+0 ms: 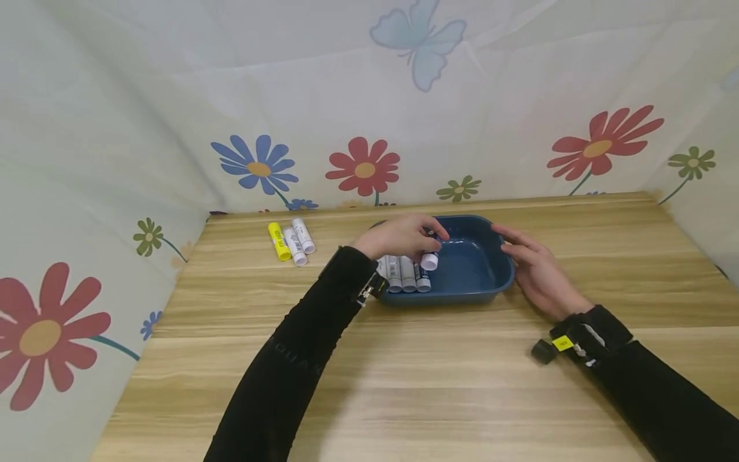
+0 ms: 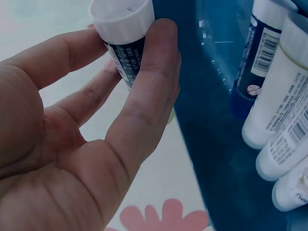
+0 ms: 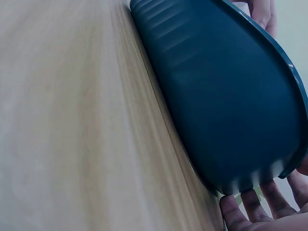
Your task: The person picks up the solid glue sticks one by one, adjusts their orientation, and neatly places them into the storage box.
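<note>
My left hand [image 1: 404, 236] pinches a dark blue glue stick [image 1: 430, 260] with a white cap over the blue tray [image 1: 462, 297]. In the left wrist view, thumb and fingers wrap the held stick [image 2: 127, 57] just below its cap. Several glue sticks [image 1: 407, 274] lie side by side in the tray's left part; the rightmost [image 2: 257, 57] has a dark blue label and the others are white. My right hand [image 1: 539, 273] rests with extended fingers against the tray's right end; its fingertips touch the outer wall in the right wrist view.
On the wooden table [image 1: 369, 398], left of the tray, lie a yellow glue stick [image 1: 280, 242] and two white ones [image 1: 295, 246] [image 1: 303, 235]. A white cloth printed with flowers and a butterfly [image 1: 420, 42] hangs behind and along the sides.
</note>
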`<action>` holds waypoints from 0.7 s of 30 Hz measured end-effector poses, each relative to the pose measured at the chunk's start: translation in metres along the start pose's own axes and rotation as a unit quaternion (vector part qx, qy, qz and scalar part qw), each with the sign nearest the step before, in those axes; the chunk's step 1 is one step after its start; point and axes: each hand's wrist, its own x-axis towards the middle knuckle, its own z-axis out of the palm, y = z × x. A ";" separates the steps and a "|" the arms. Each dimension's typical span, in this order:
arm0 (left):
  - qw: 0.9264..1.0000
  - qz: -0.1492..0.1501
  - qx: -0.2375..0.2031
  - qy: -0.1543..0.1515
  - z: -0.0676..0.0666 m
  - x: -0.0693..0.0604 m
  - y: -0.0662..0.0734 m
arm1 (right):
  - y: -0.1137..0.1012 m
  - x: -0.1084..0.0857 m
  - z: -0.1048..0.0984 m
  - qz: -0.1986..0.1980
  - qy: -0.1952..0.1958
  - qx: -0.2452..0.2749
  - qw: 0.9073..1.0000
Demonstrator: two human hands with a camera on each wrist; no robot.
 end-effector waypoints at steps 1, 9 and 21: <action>1.000 -0.002 0.009 -0.003 0.000 0.002 0.000 | 0.000 0.000 0.001 0.000 0.000 0.000 1.000; 0.998 -0.028 0.042 -0.022 0.003 0.012 -0.001 | -0.001 0.002 0.004 0.016 0.002 -0.014 1.000; 0.997 -0.063 0.004 -0.045 0.000 0.027 0.010 | -0.002 0.001 0.001 0.019 0.000 -0.018 1.000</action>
